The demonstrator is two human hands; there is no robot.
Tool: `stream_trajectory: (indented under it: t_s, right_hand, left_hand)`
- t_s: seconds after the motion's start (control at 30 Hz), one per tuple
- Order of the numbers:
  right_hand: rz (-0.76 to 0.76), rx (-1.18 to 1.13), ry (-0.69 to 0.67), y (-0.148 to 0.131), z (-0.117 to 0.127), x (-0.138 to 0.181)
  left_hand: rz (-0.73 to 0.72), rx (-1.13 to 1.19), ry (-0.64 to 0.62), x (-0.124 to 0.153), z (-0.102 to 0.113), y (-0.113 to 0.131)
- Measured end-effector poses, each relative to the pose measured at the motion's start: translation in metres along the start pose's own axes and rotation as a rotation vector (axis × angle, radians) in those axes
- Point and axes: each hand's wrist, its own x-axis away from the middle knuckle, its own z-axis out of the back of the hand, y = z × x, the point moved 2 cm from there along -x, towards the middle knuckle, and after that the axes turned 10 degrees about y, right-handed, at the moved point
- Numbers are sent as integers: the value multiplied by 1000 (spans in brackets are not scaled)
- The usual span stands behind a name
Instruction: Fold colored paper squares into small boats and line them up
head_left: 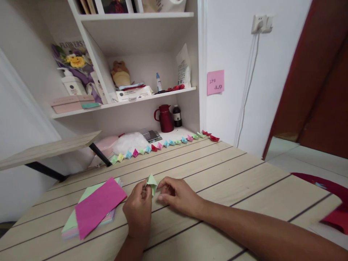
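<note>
A small folded piece of light green paper [152, 181] stands between my hands over the wooden table [223, 170]. My left hand [138, 210] pinches its left edge with thumb and fingers closed. My right hand [176, 195] touches its right side, fingers curled toward it. A stack of coloured paper sheets [92, 210], a pink sheet on top, lies just left of my left hand.
A row of several small folded paper boats [163, 144] runs along the table's far edge. Behind it a white shelf unit [141, 96] holds a red jug [165, 118], bottles and boxes. A pink sticky note [215, 82] is on the wall; red cloth [334, 203] lies at right.
</note>
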Motion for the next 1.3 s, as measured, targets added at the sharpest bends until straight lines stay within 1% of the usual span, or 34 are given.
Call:
stream_trajectory:
  t_s: [0.1,0.17,0.23,0.33,0.47,0.57,0.63,0.73,0.83,0.9,1.03,1.17,1.3]
  right_hand:
    - [-10,-97,34,1,-1,-2]
    - [-5,-117,54,0,1,-3]
    - [13,-102,74,-2,2,-3]
    - [88,-29,114,-7,4,-2]
    - [227,140,162,-7,7,0]
    - [251,236,145,-1,8,-2]
    - [237,320,129,4,9,-3]
    - [186,502,102,10,11,-6]
    - [157,628,72,12,11,-8]
    - [152,671,66,12,10,-9]
    - [148,720,44,13,8,-8]
    - [187,745,15,15,8,-8]
    - [208,797,-23,16,8,-8]
  left_hand:
    - [-173,66,21,2,1,4]
    - [-300,75,35,3,2,8]
    - [-392,59,39,4,2,11]
    - [-445,38,29,5,1,13]
    - [-483,31,22,7,-1,14]
    - [-456,4,-14,9,-3,14]
    - [-386,-74,-108,10,-5,15]
    - [-293,-196,-286,9,-7,17]
    - [-266,-218,-421,7,-8,22]
    - [-247,-220,-484,6,-8,24]
    - [-235,-257,-553,6,-10,24]
    - [-253,-305,-609,8,-13,22]
    - [-246,-321,-624,8,-16,20]
